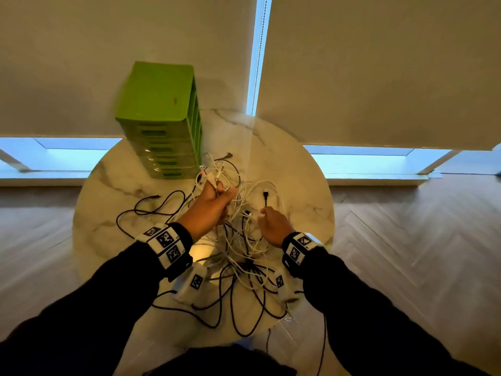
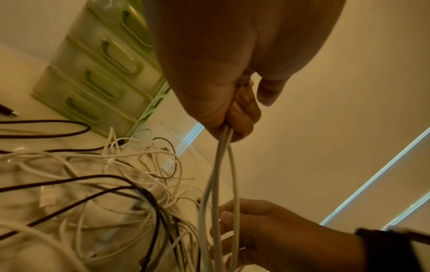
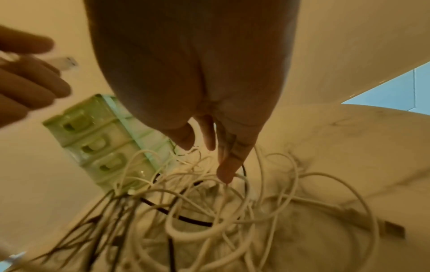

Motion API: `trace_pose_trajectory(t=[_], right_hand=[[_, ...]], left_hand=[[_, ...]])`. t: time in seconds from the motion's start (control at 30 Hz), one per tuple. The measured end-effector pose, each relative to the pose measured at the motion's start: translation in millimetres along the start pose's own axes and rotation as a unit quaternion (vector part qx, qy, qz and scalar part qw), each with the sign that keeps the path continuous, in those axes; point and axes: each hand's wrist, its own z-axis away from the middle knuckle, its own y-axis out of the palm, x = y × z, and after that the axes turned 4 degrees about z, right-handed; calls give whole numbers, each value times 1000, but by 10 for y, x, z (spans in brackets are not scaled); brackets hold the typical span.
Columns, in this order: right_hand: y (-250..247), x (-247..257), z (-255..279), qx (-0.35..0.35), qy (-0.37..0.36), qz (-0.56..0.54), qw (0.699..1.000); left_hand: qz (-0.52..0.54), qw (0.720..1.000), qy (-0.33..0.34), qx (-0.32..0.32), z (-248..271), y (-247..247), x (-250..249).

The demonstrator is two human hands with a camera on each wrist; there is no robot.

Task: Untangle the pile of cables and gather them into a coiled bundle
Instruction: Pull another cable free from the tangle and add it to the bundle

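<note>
A tangled pile of white and black cables [image 1: 244, 240] lies on the round marble table [image 1: 298, 180]. My left hand [image 1: 217, 196] is raised above the pile and grips several white cable strands [image 2: 221, 174], whose plug ends stick up out of the fist [image 1: 214, 172]. In the left wrist view the strands hang from the curled fingers [image 2: 239, 114] down into the pile [image 2: 104, 184]. My right hand [image 1: 273, 223] hovers just above the pile with its fingers [image 3: 225, 165] extended downward, the fingertips touching white loops [image 3: 232, 211]. A black USB plug [image 1: 265, 195] lies just beyond it.
A green plastic drawer unit [image 1: 162, 123] stands at the table's back left, close to the cables. Black cables [image 1: 151, 207] trail to the left and hang over the near table edge [image 1: 271, 346]. Roller blinds and wooden floor surround the table.
</note>
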Motion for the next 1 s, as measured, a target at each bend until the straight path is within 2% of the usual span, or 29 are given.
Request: trace_pose_trajectory(t=[0.13,0.23,0.33,0.53,0.6,0.67,0.73,0.83,0.93,1.0], right_hand=[[3,-182,-346,20,112,53,992],[16,-273,-536,25,132,65,989],[89,-312,-686,0,147,48,988],[82,-264,-749,23,138,89,986],[-80,-257,-720,-26,121,55,991],[-308,-231,-696,-109,55,-26,992],[-586,-116,-638,-179,-25,-156,971],[-1053,256,-500,-236,-76,-324,913],[-1412,686,-245,-236,-121,-447,854],[-1439,890,-57,-210,-144,-465,848]], left_hand=[[-14,1000,-3,1,-40,-23,86],[-15,1000,-15,2,-82,-24,132],[-35,999,-25,-8,-113,1,148],[-17,999,-29,-24,-193,37,248],[-3,999,-26,-26,-226,33,268],[6,999,-24,-29,-251,29,266],[9,999,-22,-27,-263,27,267],[28,999,-15,-21,-265,39,283],[113,993,-22,-21,-272,54,280],[162,986,-18,-24,-270,45,250]])
